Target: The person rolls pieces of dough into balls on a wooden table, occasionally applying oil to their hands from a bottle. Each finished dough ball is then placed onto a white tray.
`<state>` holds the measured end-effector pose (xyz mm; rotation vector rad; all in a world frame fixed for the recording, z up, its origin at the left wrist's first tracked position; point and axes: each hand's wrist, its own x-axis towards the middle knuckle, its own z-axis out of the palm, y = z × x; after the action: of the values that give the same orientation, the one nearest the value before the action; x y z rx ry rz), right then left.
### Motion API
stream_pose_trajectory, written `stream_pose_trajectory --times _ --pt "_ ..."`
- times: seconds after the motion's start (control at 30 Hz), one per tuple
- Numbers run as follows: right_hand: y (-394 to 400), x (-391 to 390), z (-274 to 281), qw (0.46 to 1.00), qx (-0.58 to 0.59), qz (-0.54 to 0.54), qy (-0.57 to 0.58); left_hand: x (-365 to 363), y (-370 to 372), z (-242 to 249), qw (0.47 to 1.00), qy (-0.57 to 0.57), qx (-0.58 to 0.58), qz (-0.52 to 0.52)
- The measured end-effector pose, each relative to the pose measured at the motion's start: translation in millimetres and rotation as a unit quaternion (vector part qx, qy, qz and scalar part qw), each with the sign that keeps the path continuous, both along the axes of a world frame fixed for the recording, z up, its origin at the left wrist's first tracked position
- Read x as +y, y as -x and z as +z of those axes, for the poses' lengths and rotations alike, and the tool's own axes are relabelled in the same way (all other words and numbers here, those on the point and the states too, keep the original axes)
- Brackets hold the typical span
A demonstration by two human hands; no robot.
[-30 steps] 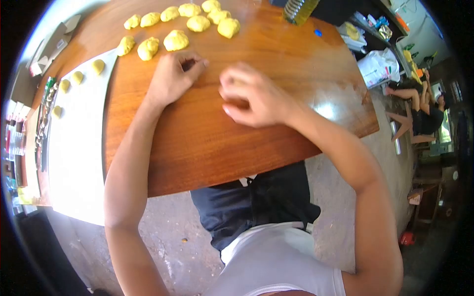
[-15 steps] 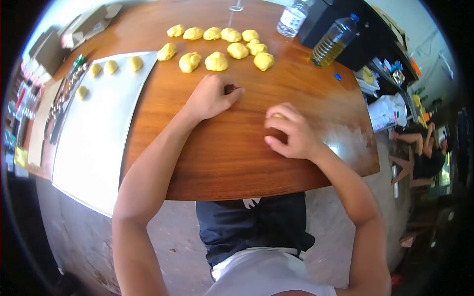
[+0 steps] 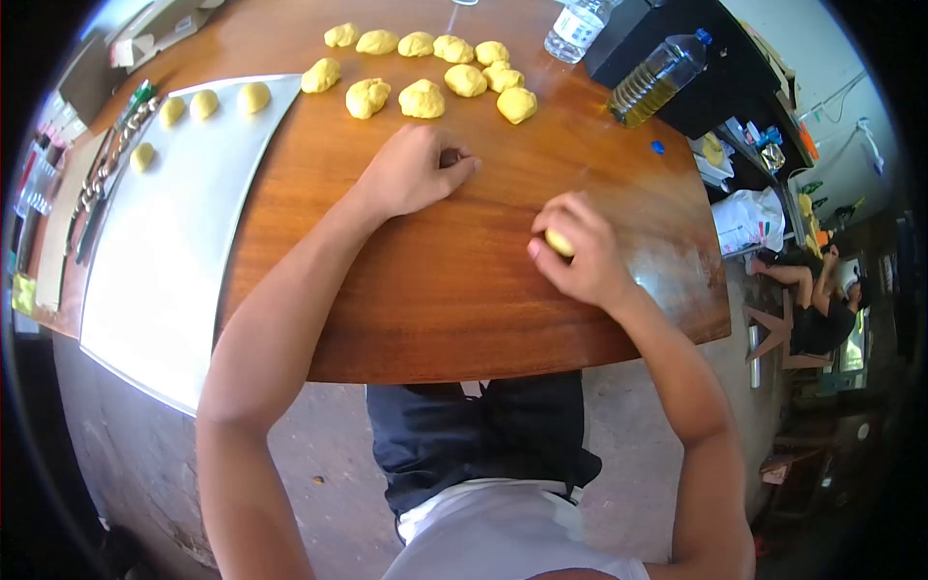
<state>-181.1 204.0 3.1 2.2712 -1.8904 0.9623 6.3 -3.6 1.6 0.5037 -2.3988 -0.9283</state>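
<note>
My right hand (image 3: 578, 249) is curled around a small yellow dough ball (image 3: 559, 242), low over the wooden table (image 3: 435, 319). Resting on the table, my left hand (image 3: 418, 172) has its fingers curled in; whether anything is inside them is hidden. Beyond it lie several rough yellow dough lumps (image 3: 422, 99) in two uneven rows. On the left, a pale metal tray (image 3: 159, 261) carries several smoother dough balls (image 3: 254, 98) near its far end.
At the back right stand a clear bottle (image 3: 577, 31) and a bottle of yellow oil (image 3: 657, 79), with a blue cap (image 3: 658, 147) nearby. Cardboard boxes (image 3: 159, 34) sit at the far left. Another person (image 3: 822, 300) is seated at the far right.
The dough ball in my right hand shows more clearly between thumb and fingers, and that hand has turned slightly. My left hand keeps nearly the same pose. The whole view has shifted a little.
</note>
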Motion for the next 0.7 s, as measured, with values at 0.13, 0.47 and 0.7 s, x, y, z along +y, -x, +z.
stream_pose_trajectory --times 0.13,0.47,0.7 --pt "37 -42 -8 0.996 0.033 -0.068 0.047 2 1 0 1.0 -0.005 0.008 -0.012" --pt "1 -5 -2 0.998 0.029 0.048 0.009 -3 3 -7 1.0 0.023 0.019 -0.002" --pt "-7 -80 -7 0.997 0.038 0.049 0.049 -4 4 -3 1.0 0.0 0.005 -0.018"
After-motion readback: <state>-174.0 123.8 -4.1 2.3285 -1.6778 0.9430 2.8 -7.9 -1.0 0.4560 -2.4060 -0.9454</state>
